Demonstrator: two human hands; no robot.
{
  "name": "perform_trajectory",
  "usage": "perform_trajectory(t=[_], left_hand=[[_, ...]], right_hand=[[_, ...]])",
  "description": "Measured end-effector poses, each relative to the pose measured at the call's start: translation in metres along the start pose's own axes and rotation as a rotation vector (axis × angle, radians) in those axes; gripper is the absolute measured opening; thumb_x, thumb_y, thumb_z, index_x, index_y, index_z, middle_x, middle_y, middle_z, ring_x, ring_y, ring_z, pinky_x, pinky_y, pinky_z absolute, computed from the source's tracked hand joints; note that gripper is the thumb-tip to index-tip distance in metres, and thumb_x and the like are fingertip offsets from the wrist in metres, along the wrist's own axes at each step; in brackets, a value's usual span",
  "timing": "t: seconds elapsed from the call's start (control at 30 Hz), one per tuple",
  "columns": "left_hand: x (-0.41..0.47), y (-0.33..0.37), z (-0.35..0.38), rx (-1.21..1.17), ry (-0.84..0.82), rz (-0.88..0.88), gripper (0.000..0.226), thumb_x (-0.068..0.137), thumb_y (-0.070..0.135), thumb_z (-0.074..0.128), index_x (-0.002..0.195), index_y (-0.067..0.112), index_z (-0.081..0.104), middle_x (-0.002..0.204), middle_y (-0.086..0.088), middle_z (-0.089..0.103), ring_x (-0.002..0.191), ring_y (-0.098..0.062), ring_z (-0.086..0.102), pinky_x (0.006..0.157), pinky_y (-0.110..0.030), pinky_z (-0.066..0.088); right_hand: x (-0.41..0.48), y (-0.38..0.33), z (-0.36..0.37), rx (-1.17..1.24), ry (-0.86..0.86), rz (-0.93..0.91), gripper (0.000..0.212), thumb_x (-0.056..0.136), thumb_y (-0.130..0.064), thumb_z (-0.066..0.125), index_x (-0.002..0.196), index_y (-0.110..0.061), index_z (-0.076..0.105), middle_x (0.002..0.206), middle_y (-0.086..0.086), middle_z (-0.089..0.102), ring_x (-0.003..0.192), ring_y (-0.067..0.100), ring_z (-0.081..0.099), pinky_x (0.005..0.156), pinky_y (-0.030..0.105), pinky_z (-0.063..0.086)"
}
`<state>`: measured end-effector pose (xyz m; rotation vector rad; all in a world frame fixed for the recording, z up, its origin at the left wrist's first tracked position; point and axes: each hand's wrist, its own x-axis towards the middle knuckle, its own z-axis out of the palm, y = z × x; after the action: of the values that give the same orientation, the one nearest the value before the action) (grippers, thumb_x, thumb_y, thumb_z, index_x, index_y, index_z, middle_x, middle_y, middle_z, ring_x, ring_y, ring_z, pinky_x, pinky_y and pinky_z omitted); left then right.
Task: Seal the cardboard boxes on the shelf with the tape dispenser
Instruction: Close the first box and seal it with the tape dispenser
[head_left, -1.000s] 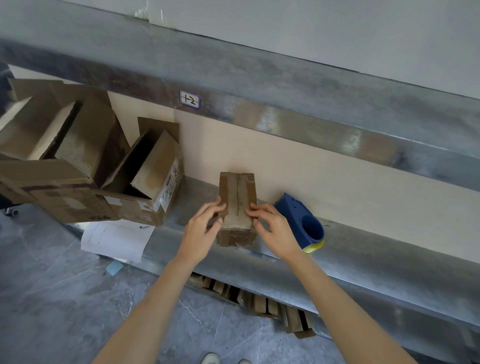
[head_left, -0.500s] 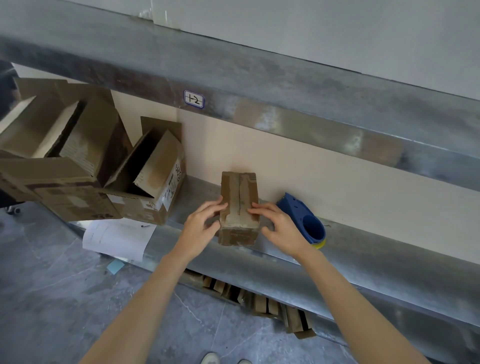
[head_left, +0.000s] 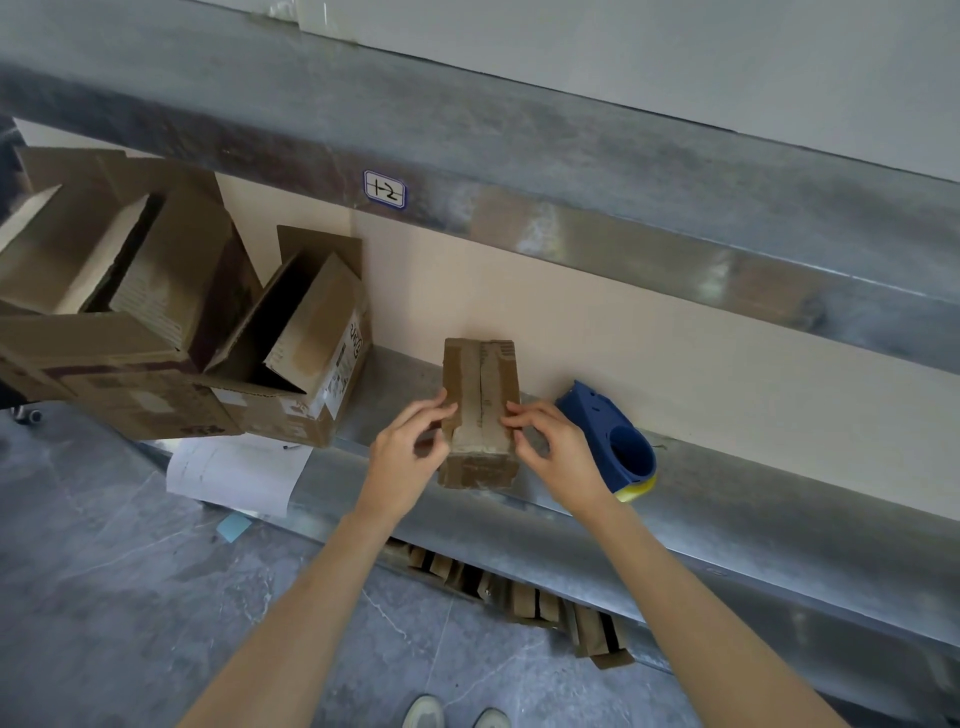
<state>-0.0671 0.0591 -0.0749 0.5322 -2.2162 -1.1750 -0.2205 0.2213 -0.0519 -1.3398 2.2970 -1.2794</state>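
Since a second ago your hands have hardly moved: both stay on the small cardboard box (head_left: 480, 410), though the fingers have loosened and now curl more lightly at its top edges. Your left hand (head_left: 408, 457) has a narrow grip, fingertips touching the box's left upper edge and thumb against its side. Your right hand (head_left: 558, 452) mirrors it, fingertips pressing the right flap by the centre seam; neither hand clamps the box or lifts it. The box stands between your hands on the metal shelf (head_left: 753, 499), flaps shut, its far end near the beige back wall. The blue tape dispenser (head_left: 613, 441) lies on the shelf just beside your right hand, untouched. Two open cardboard boxes (head_left: 156, 312) sit on the shelf well to the left.
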Motion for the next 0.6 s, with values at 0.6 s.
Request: perform_trajectory(t=[0.6], left_hand=[[0.003,0.006,-0.007,-0.058,-0.093,-0.049,0.065,0.076,0.048,0.076,0.133,0.02,0.063,0.135,0.019,0.053,0.12,-0.002,0.058,0.094,-0.028,0.056]], right_hand=[[-0.004,-0.012,0.006,-0.122,-0.015,0.02,0.05,0.078,-0.047,0.075,0.112,-0.01,0.068,0.127,-0.001,0.06,0.118,0.009,0.056,0.095,0.018,0.045]])
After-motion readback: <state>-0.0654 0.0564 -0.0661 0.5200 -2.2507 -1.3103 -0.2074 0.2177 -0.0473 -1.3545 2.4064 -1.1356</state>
